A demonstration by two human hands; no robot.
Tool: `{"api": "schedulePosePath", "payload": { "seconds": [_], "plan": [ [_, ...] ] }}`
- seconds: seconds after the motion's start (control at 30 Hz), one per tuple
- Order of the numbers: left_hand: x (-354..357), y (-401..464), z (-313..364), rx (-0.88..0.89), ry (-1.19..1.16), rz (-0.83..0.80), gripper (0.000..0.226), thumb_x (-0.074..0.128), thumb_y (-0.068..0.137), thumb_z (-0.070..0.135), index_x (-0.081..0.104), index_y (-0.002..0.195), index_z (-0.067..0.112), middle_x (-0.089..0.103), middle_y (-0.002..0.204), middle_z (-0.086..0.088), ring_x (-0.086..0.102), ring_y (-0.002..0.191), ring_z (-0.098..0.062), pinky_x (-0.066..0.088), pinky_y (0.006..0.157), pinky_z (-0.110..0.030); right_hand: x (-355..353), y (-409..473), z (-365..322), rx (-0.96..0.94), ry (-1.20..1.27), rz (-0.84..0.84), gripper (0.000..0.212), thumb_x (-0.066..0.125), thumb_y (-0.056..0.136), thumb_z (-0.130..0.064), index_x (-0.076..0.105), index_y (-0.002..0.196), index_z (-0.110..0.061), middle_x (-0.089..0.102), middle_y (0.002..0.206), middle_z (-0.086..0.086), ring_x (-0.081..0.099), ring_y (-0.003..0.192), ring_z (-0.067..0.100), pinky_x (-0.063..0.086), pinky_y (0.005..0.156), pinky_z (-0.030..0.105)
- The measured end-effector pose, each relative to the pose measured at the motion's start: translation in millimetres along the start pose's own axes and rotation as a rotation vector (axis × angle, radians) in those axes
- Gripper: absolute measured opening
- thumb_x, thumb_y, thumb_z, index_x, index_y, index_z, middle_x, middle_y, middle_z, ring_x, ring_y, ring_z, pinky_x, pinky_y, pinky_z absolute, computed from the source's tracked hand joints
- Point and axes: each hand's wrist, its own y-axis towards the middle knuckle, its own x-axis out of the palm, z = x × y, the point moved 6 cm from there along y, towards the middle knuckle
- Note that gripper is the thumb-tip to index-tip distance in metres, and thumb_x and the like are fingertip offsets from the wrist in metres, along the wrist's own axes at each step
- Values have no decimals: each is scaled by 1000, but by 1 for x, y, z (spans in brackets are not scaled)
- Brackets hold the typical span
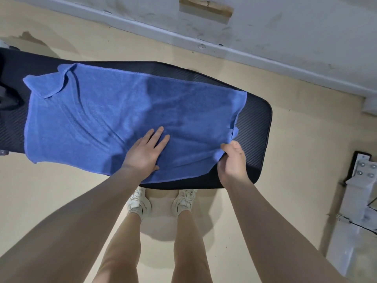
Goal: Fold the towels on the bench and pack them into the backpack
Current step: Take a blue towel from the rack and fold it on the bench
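Blue towel point(114, 111) spread flat across the black padded surface point(257, 123), near edge hanging a bit over the front side; far-left corner flipped over on itself, not yet squared. Left hand point(145, 151) lies palm-down on the towel approx mid-width, near the front edge, fingers point(158, 133) straight and spread, holding nothing – prob. an anchor so the cloth doesn't slide while the other end gets lifted. Right hand point(232, 160) at the towel's right end w/ fingers curled round the bunched near-right corner, thumb on top, cloth pinched and raised slightly off the surface; wrinkles radiate from that grip toward the left hand. Reads as start of 1st fold: right end likely to be carried over to the left end, w/ the left hand marking the crease. Task early – towel unfolded, nothing packed. Backpack not clearly in view; dark shape at far-left edge of the surface point(10, 99) could be part of it, can't tell. No other towels visible. Person stands close to the surface, white sneakers point(138, 203) on beige floor point(61, 201) just below the front edge. White metal frame w/ bolts point(363, 170) on floor at right, well apart from the surface. Risk: flipped far-left corner will fold in crooked unless flattened first.
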Motion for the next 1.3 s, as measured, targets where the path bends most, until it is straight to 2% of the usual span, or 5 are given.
{"api": "schedulePosePath", "payload": {
  "seconds": [0.33, 0.53, 0.8, 1.03, 1.3],
  "plan": [
    [-5, 0, 2, -14, -6, -26, 83, 55, 90, 18, -4, 148, 25, -15, 156, 2, -4, 145, -21, 26, 111, -32, -45, -9, -34, -222, -963, 118, 20, 64, 83, -21, 52, 98, -13, 57, 76, -3, 56, 77, 23, 48, 75, 34],
    [-22, -5, 0, -29, -44, -61, 64, 40, 95, 23, 6, 148, 20, -7, 157, -4, 3, 144, -24, 20, 115, -34, -71, -19, -57, -51, -1392, 183, 26, 54, 89, -21, 58, 110, -6, 65, 109, 15, 60, 100, 34, 47, 84, 33],
    [-40, -56, -72, -295, -450, 105, 48, 47, 90, 16, 39, 137, 9, 22, 152, -7, 27, 136, -27, 34, 105, -41, 107, -52, -26, -162, -1315, -393, 17, 47, 91, -20, 50, 76, -26, 57, 82, -1, 59, 84, 26, 50, 81, 38],
    [-25, -105, -212, -571, -519, 217, 48, 48, 89, 15, 35, 134, 7, 39, 137, -10, 39, 122, -30, 39, 94, -43, 288, -62, 30, -474, -1538, -602, 24, 42, 95, -21, 53, 114, -12, 57, 113, 5, 55, 100, 22, 41, 79, 31],
    [21, -118, -308, -856, -469, 210, 44, 48, 92, 39, 45, 116, 2, 42, 122, -15, 43, 110, -32, 39, 81, -38, 417, -28, 92, -733, -1687, -650, 27, 50, 92, -22, 52, 117, -15, 42, 133, -1, 55, 101, 24, 48, 76, 38]
  ]
}}
